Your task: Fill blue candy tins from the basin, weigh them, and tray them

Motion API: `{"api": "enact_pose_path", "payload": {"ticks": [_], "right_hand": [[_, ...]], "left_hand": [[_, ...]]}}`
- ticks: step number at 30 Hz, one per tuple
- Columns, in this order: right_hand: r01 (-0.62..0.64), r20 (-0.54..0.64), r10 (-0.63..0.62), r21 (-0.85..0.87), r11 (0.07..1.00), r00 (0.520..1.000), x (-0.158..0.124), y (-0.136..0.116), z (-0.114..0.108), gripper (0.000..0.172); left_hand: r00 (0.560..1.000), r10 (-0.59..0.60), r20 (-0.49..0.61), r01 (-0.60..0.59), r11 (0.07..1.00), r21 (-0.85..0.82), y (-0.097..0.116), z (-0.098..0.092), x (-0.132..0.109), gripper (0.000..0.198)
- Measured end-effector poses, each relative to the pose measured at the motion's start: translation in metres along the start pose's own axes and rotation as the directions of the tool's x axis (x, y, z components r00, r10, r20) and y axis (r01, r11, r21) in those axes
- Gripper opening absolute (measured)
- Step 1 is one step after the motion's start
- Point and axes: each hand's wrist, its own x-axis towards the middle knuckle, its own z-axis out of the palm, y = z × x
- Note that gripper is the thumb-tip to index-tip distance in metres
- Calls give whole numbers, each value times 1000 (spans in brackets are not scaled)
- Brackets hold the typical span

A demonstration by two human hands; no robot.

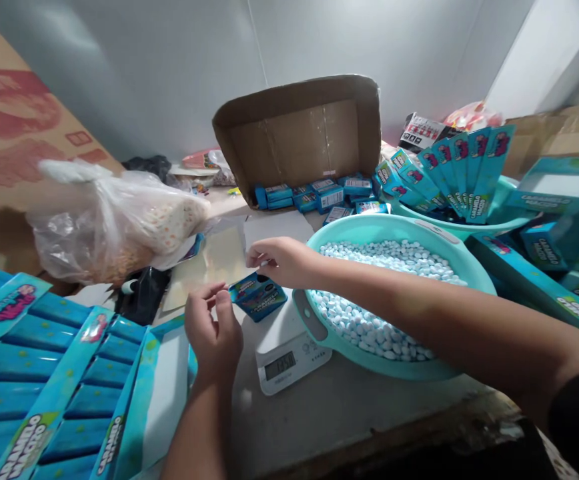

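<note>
A small blue candy box [258,297] stands on a white digital scale [289,353] whose display reads 135.0. My left hand [214,330] pinches the box's left flap, fingers curled. My right hand [279,261] hovers just above the box, thumb and fingers pinched together; what they hold, if anything, is too small to make out. My right forearm lies across a teal basin [449,260] filled with small white-blue candies [369,320].
Display cartons with blue boxes [44,400] fill the near left. A clear plastic bag [114,223] lies at the left. An open cardboard box [302,133] with several small blue boxes stands behind. A second basin [499,217] holds flat blue packs; more cartons crowd the right.
</note>
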Motion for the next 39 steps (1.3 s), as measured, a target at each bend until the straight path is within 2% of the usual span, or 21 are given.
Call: {"api": "enact_pose_path", "payload": {"ticks": [4, 7, 9, 12, 13, 15, 18, 21, 24, 28, 31, 34, 36, 39], "right_hand": [[85, 67, -82, -46, 995, 994, -1, -4, 3, 30], [165, 38, -162, -124, 978, 986, 0, -13, -4, 32], [174, 3, -175, -153, 973, 985, 0, -20, -14, 33], [51, -9, -56, -264, 963, 998, -3, -27, -40, 33], [-4, 22, 12, -340, 940, 1000, -4, -28, -50, 30], [-23, 158, 114, -486, 873, 981, -8, -28, -69, 24], [-34, 275, 229, -568, 822, 934, -13, -25, -83, 18], [-74, 277, 313, -631, 772, 909, -17, -23, -78, 31], [-71, 265, 342, -689, 722, 901, -23, -25, -67, 47], [-156, 205, 406, -701, 696, 890, -28, -32, -62, 38], [-216, 230, 503, -702, 678, 833, -29, -36, -62, 35], [-130, 311, 534, -761, 635, 786, -28, -38, -60, 40], [-75, 350, 547, -790, 609, 760, -28, -42, -57, 35], [-61, 362, 587, -814, 578, 724, -29, -50, -52, 25]], "left_hand": [[995, 87, -47, -86, 996, 27, -1, 2, -2, 36], [994, 86, -61, -87, 996, -9, -2, 5, -5, 40], [995, 92, -50, -92, 996, -13, -2, 6, -6, 41], [989, 143, -30, -142, 989, 28, 0, 6, -7, 40], [988, 151, -22, -151, 988, 35, 0, 5, -7, 40], [990, 144, -13, -143, 989, 35, 0, 4, -6, 41], [993, 116, -11, -116, 993, 19, -4, 2, -3, 43], [995, 98, 8, -98, 995, 10, -10, 2, 0, 43], [998, 55, 9, -55, 998, 24, -15, 3, 2, 45], [1000, 3, -19, -2, 1000, 17, -16, 4, 4, 46], [999, 38, 8, -38, 999, 26, -13, 2, 5, 42], [998, 52, 17, -52, 998, 25, -9, -1, 5, 39], [999, 52, 1, -52, 998, 19, -8, -3, 6, 40], [998, 67, -17, -67, 997, 30, -8, -4, 7, 42]]}}
